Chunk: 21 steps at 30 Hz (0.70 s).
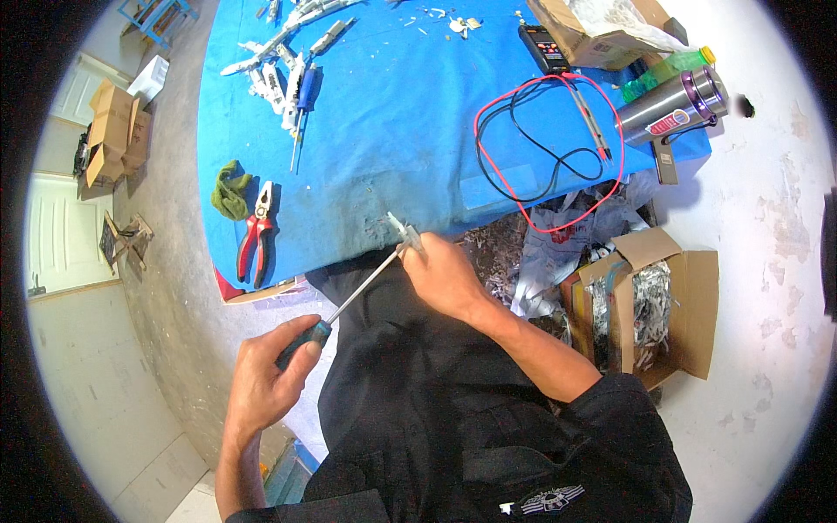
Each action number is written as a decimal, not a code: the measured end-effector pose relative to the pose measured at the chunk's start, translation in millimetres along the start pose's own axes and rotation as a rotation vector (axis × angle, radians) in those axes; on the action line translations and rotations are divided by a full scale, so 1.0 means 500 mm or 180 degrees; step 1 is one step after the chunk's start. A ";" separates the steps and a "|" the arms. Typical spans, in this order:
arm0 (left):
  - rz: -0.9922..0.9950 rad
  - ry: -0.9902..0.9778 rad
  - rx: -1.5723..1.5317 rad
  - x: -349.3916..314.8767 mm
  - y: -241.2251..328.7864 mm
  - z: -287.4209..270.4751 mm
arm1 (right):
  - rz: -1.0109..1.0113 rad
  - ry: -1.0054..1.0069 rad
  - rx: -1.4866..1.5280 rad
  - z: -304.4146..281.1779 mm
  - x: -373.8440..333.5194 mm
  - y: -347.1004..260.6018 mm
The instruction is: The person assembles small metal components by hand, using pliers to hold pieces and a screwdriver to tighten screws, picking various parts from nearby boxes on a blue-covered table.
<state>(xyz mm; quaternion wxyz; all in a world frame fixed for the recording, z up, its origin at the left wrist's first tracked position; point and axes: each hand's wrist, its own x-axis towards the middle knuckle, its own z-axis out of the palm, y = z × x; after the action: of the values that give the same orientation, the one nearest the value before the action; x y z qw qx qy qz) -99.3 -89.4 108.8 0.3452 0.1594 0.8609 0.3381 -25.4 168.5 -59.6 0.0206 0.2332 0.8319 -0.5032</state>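
My left hand [266,379] is closed around the dark teal handle of a screwdriver [364,287]. Its long metal shaft slants up and to the right. At the table's near edge, my right hand [443,277] pinches a small whitish-grey plastic part [401,228]. The tip of the shaft reaches that part beside my fingers; the exact contact point is hidden. To the left on the blue cloth [375,113] lie red-handled pliers [255,235] and a crumpled green rag [231,190].
Farther back are a blue-handled screwdriver [304,100] and a heap of white plastic parts [277,70]. On the right are a multimeter [545,50] with looped leads, a steel flask [667,109] and a green bottle [667,71]. An open carton [697,305] of scraps stands below.
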 end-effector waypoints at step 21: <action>0.0522 0.0220 0.0728 0.000 0.039 0.002 | 0.0138 -0.0213 -0.0899 -0.031 -0.005 -0.053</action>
<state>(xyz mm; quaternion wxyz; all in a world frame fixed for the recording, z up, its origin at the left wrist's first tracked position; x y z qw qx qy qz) -97.8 -74.9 122.0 0.2661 0.2558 0.8893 0.2701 -30.7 170.5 -29.2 0.0919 0.2290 0.8880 -0.3881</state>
